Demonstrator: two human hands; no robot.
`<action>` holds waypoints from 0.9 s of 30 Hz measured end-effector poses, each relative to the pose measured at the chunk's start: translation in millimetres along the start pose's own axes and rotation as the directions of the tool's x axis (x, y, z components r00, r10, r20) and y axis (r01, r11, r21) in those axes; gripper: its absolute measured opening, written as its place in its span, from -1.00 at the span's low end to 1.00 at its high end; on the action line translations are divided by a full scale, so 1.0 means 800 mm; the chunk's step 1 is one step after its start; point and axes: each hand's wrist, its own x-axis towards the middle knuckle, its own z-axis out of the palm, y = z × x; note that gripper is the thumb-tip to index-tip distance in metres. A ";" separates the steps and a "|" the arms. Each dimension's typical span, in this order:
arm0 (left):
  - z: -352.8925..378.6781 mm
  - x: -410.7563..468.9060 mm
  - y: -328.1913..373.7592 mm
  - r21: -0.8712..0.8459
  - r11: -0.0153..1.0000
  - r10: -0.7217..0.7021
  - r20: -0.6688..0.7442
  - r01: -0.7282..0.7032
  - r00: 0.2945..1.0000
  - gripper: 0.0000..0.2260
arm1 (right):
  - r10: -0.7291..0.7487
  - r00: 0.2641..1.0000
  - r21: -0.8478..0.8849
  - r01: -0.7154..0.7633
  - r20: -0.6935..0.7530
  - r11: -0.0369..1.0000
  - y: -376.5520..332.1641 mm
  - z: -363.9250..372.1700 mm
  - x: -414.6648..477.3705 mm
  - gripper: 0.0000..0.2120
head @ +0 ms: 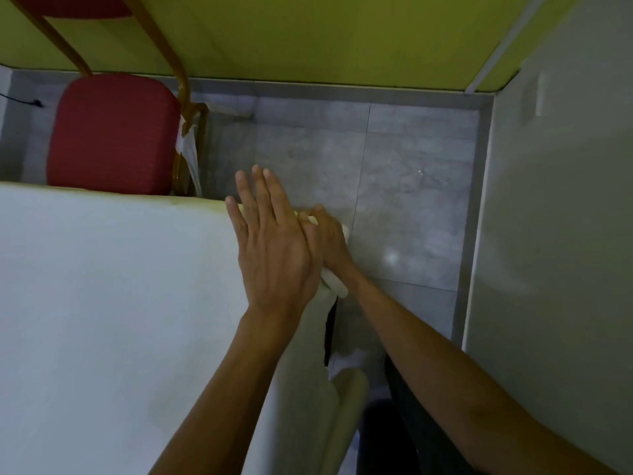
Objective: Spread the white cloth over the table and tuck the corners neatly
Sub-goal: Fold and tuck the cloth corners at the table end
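1. The white cloth [120, 286] lies smooth over the surface, hiding it. Along the right edge it hangs down in soft folds.
2. The left hand [274, 241] is flat with straight fingers, pressing the cloth at the far right corner.
3. The right hand [330, 241], partly hidden behind the left, curls round a fold of cloth just off that corner.
4. The cloth looks light and limp, so it will probably crease easily and slide on the top.
5. The best hold is likely the hanging fold close to the corner, with a flat palm pinning the top.
6. A red chair [113, 132] stands beyond the far edge, clear of the corner.
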 end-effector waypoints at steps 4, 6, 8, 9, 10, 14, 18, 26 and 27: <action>0.003 -0.001 -0.003 -0.021 1.000 0.013 0.009 -0.013 1.000 -0.39 | 0.141 0.988 -0.020 -0.140 0.063 0.990 0.035 -0.001 0.003 -0.45; 0.003 -0.002 -0.004 -0.040 0.999 0.016 0.020 -0.016 1.000 -0.39 | 0.220 0.969 0.015 -0.223 0.111 0.975 0.022 -0.015 -0.004 -0.48; 0.001 -0.002 -0.004 -0.051 0.999 0.015 0.030 -0.013 0.999 -0.38 | 0.250 0.952 -0.045 -0.246 0.177 0.968 0.010 -0.030 -0.008 -0.49; 0.000 -0.001 -0.004 -0.056 0.998 0.010 0.044 -0.008 0.999 -0.37 | 0.243 0.952 -0.066 -0.235 0.187 0.970 0.005 -0.037 -0.007 -0.50; -0.002 0.000 -0.003 -0.061 0.998 0.003 0.064 0.001 0.998 -0.38 | 0.222 0.959 -0.052 -0.216 0.176 0.975 -0.001 -0.046 -0.005 -0.51; -0.010 -0.011 -0.003 -0.069 0.997 -0.038 0.080 0.044 0.996 -0.37 | 0.113 0.992 0.221 -0.122 0.053 0.968 -0.064 -0.089 -0.023 -0.55; -0.015 -0.065 -0.022 -0.095 0.992 -0.079 0.081 0.087 0.994 -0.28 | -0.106 0.992 0.301 0.079 0.074 0.950 -0.133 -0.103 -0.055 -0.57; -0.006 -0.203 -0.051 -0.073 0.985 -0.152 0.072 0.157 0.986 -0.30 | -0.614 0.755 -0.584 0.611 0.229 0.534 -0.219 -0.059 -0.151 -0.38; -0.006 -0.217 -0.051 -0.089 0.981 -0.169 0.067 0.174 0.983 -0.32 | -0.634 0.718 -0.664 0.626 0.288 0.408 -0.218 -0.050 -0.163 -0.36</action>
